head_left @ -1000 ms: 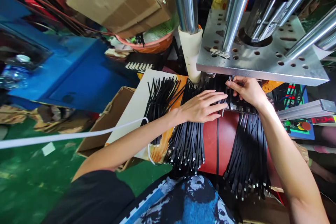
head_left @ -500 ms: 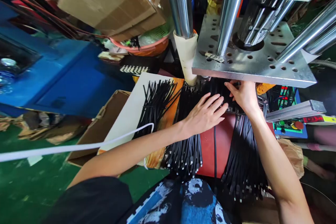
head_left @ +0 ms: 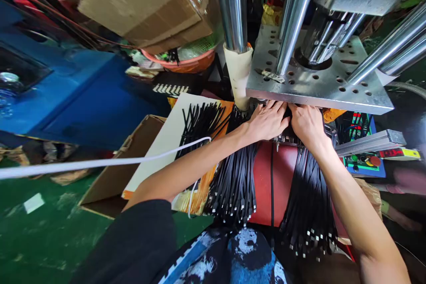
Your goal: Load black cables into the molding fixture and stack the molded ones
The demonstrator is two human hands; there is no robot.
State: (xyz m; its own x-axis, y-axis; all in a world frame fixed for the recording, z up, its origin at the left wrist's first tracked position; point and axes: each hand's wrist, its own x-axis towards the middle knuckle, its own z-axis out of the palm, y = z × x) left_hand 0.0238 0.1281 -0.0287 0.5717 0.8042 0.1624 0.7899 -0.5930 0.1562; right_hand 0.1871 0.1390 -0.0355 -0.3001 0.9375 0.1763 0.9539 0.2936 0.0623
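Under the steel press plate [head_left: 319, 84], your hands meet.
Left hand [head_left: 268, 120] and right hand [head_left: 308, 125] press black cable ties [head_left: 309, 204] at 12 o'clock; finger grip cannot be told.

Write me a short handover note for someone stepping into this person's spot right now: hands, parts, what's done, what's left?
Left hand and right hand: side by side, fingertips tucked under the metal press plate, on the fixture there; grip hidden.
Parts: black strips hang in two bundles over the red pad, left bundle, right bundle; a third pile lies on the white board.
Done: cannot tell.
Left: both bundles remain unloaded.
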